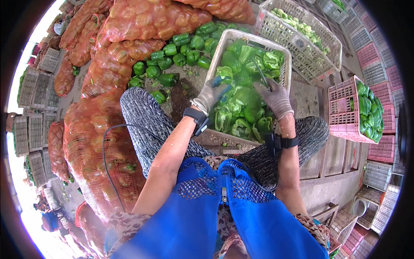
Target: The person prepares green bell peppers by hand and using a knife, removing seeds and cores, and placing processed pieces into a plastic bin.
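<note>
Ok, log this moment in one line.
left hand: gloved, over crate | right hand: gloved, holding thin blade | crate: cut green peppers

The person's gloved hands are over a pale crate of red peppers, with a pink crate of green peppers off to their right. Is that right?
Not quite: the peppers in the pale crate are green, not red, as the head view shows. The rest stands.

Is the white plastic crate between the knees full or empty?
Not empty: in the white plastic crate, green bell peppers, many cut open, cover the visible bottom. How deep they go, I cannot tell.
</note>
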A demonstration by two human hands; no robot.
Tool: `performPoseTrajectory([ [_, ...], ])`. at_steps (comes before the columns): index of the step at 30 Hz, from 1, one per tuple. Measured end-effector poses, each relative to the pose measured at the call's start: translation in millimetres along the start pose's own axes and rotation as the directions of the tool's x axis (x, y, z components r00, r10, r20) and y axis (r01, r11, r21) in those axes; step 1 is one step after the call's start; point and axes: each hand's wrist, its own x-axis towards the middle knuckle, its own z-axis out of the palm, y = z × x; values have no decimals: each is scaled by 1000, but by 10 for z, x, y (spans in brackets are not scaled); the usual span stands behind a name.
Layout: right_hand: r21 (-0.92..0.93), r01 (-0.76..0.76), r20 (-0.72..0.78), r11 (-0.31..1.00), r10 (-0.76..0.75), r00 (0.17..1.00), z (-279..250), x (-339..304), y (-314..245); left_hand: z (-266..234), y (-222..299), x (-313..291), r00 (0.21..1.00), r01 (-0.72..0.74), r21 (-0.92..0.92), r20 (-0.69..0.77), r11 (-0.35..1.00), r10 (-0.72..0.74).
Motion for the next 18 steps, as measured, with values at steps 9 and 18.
performPoseTrajectory([
  [9, 120, 218, 21, 968, -222, 975, 502, -20, 13, 396, 169, -162, 983, -175, 620, 155, 765, 100],
  [18, 349, 55, -67, 935, -34, 997, 488, -146, -160, 282, 126, -172, 964, -23, 89, -262, 996, 45],
])
